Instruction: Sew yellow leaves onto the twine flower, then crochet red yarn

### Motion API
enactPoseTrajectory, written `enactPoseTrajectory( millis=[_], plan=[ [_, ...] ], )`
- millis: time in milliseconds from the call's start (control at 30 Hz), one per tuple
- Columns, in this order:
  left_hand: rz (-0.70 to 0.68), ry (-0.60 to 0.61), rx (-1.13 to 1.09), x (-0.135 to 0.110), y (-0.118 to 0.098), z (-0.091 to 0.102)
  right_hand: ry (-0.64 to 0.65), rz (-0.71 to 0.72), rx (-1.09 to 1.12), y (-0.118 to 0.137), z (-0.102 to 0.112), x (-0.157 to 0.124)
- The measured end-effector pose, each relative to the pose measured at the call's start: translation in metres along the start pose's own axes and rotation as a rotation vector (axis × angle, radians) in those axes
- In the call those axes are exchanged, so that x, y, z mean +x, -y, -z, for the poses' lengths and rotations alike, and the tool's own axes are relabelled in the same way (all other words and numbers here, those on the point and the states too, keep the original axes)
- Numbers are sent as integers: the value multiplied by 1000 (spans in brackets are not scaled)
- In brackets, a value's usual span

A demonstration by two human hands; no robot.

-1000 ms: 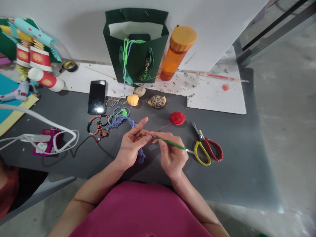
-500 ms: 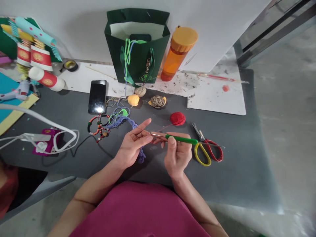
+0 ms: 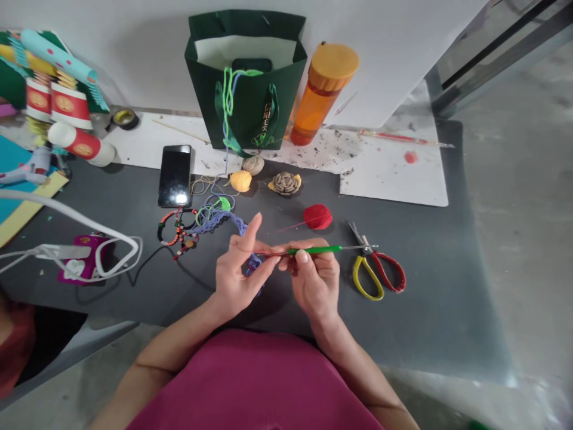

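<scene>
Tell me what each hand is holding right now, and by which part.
The right hand grips a crochet hook by its green handle, between thumb and fingers. The left hand seems to pinch the purple crochet work, though its fingers partly hide the hold.

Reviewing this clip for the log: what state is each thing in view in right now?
Right hand: gripping the crochet hook
Crochet hook: green handle, held roughly level
Left hand: index finger raised, near hook's end
Purple crocheted cord: running under left hand
Red yarn ball: on mat, strand leading toward hands
Phone: face up, screen dark
Orange bottle: lid on
Green paper bag: upright, mouth open
</scene>
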State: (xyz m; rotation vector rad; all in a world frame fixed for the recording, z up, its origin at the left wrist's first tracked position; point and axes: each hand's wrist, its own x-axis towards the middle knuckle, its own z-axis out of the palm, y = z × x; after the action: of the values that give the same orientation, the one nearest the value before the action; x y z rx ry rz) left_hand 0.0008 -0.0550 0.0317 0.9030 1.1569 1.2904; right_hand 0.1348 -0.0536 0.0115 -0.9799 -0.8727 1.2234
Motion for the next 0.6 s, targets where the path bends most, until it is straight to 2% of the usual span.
enactPoseTrajectory(
  millis=[67, 267, 433, 600],
  plan=[
    [-74, -37, 54, -2, -2, 0, 32, 30, 10, -1, 2, -2],
    [176, 128, -222, 8, -2, -2, 32, 79, 14, -7, 4, -1],
    [204, 118, -270, 11, 1, -1, 22, 113, -71, -7, 4, -1],
    [240, 124, -318, 12, 3, -1, 59, 289, -227, -4, 5, -2]
  ],
)
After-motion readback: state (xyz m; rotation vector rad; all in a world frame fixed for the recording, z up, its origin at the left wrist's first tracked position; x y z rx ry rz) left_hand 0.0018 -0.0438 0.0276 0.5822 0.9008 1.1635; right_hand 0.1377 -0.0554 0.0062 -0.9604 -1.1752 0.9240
